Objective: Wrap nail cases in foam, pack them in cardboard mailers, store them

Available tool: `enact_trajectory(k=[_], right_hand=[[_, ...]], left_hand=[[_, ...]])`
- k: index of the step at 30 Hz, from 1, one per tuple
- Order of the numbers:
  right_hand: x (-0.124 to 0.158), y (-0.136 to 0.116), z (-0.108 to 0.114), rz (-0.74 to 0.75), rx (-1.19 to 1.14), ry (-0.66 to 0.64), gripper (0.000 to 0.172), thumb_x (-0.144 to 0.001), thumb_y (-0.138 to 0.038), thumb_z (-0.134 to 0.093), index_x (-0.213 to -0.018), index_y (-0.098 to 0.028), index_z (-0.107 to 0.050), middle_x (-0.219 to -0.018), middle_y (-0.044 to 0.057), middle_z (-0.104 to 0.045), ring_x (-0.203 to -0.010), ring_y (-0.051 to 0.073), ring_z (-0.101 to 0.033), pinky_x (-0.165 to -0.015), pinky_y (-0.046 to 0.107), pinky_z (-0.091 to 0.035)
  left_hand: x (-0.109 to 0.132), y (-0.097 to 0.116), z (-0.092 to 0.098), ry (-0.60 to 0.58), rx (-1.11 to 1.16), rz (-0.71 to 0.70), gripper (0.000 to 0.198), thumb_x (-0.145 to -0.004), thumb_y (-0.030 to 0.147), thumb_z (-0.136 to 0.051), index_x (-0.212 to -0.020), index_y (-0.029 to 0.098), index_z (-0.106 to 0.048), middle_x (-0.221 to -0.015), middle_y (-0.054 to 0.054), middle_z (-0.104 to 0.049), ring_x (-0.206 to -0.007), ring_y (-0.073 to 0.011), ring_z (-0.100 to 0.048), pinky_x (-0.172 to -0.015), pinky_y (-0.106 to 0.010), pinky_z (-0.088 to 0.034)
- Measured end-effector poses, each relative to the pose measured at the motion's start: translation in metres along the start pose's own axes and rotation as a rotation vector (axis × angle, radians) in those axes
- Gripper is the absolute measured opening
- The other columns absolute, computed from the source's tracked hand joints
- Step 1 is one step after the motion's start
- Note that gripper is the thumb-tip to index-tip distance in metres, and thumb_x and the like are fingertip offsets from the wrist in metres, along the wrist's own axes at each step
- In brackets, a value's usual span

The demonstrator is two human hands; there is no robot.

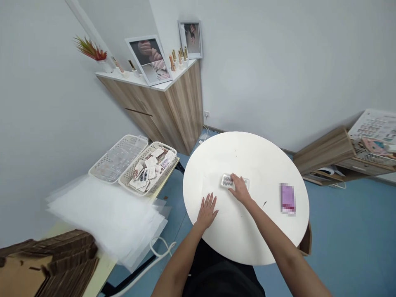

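From the head view, the left hand (206, 211) lies flat and open on the round white table (247, 154), apart from the right hand (239, 189), whose fingers rest on a small clear tray of press-on nails (227, 180) near the table's middle; whether they grip it cannot be told. A blurred pink packet (287, 199) lies toward the table's right, well apart from both hands. Left of the table, a white basket of printed cards (162, 145) stands touching a white basket of clear packets (123, 139), beside translucent plastic sheets (102, 214) and flattened cardboard (62, 255).
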State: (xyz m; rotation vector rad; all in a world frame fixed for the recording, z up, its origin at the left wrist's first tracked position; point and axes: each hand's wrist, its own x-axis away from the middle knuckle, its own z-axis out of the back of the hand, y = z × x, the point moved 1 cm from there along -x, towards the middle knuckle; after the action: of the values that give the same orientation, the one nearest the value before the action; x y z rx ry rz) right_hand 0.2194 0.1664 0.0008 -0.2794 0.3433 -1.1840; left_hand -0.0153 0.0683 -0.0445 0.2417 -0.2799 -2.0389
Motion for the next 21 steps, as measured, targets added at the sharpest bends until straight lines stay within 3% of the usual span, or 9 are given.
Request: enact_trajectory(k=[5,10,16,21], right_hand=[[0.051,-0.030,-0.023,0.028,-0.037,-0.154,0.069,-0.086,-0.025,-0.053,-0.150,-0.016,-0.026,-0.148,0.018,-0.042,-0.140,0.027,-0.035,-0.114,0.051,-0.025],[0.071,-0.050,-0.041,-0.026,-0.038,-0.249,0.070,-0.083,-0.022,-0.056,-0.148,-0.016,-0.031,-0.148,0.018,-0.041,-0.140,0.027,-0.035,-0.116,0.052,-0.020],[0.076,-0.060,-0.038,-0.068,0.000,-0.211,0.063,-0.087,-0.025,-0.052,-0.146,-0.018,-0.033,-0.150,0.016,-0.039,-0.140,0.029,-0.031,-0.113,0.052,-0.022],[0.098,-0.064,-0.023,-0.061,-0.005,-0.108,0.032,-0.087,-0.027,-0.053,-0.118,-0.018,-0.054,-0.122,0.014,-0.057,-0.110,0.029,-0.051,-0.091,0.040,-0.042]], left_hand=[[0.010,0.021,0.004,0.049,0.058,0.012,0.073,-0.097,0.044,-0.038,-0.154,0.015,-0.005,-0.159,-0.016,-0.017,-0.147,-0.0297,-0.014,-0.117,-0.055,-0.017],[0.038,0.017,0.002,0.044,0.072,0.022,0.065,-0.097,0.038,-0.037,-0.153,0.015,-0.012,-0.157,-0.016,-0.025,-0.146,-0.0275,-0.021,-0.116,-0.052,-0.021],[0.041,0.005,0.004,-0.004,0.021,-0.012,0.045,-0.094,0.022,-0.036,-0.139,0.021,-0.040,-0.142,-0.012,-0.050,-0.132,-0.0253,-0.045,-0.113,-0.052,-0.030],[0.018,0.002,0.017,-0.006,-0.007,-0.055,0.033,-0.087,0.006,-0.041,-0.110,0.023,-0.057,-0.121,-0.009,-0.059,-0.114,-0.0239,-0.055,-0.111,-0.050,-0.032]])
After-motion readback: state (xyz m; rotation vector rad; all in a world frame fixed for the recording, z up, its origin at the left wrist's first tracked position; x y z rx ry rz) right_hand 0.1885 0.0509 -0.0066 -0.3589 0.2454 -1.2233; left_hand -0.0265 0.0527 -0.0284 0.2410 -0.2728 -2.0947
